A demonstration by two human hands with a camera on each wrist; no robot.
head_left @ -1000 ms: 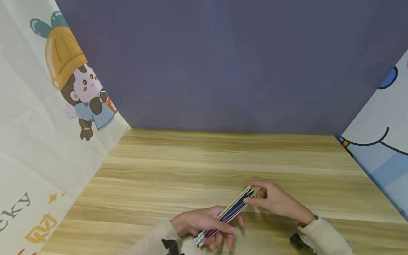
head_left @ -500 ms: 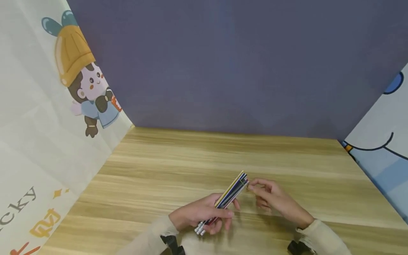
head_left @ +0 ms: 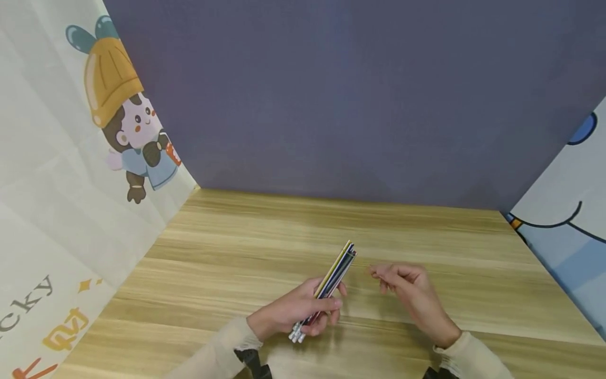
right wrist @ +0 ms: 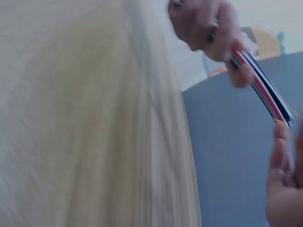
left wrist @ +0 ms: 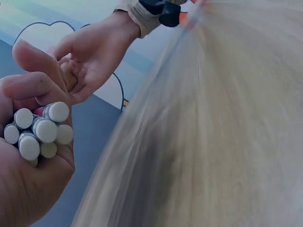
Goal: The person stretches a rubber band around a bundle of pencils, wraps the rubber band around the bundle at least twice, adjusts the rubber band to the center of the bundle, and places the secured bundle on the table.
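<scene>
A bundle of several pencils (head_left: 335,271) with white eraser ends is gripped in my left hand (head_left: 303,308) above the table, tilted up with the far ends away from me. In the left wrist view the round white erasers (left wrist: 45,130) poke out of the curled palm. To the right of the far ends is my right hand (head_left: 409,289), thumb and forefinger pinched together. In the right wrist view a thin yellowish rubber band (right wrist: 294,112) runs between the pencil ends and the right fingertips; it is blurred and hard to see from the head.
The wood-grain table (head_left: 265,231) lies beneath both hands. A dark grey panel (head_left: 331,105) stands at the back. A printed white sheet (head_left: 42,158) is at the left, another printed sheet (head_left: 568,252) at the right. Black wrist straps (head_left: 255,363) show at the sleeves.
My right hand has drawn off the pencils' far ends and now stands apart at their right. The left hand has moved the bundle up and left, tilting it steeper.
</scene>
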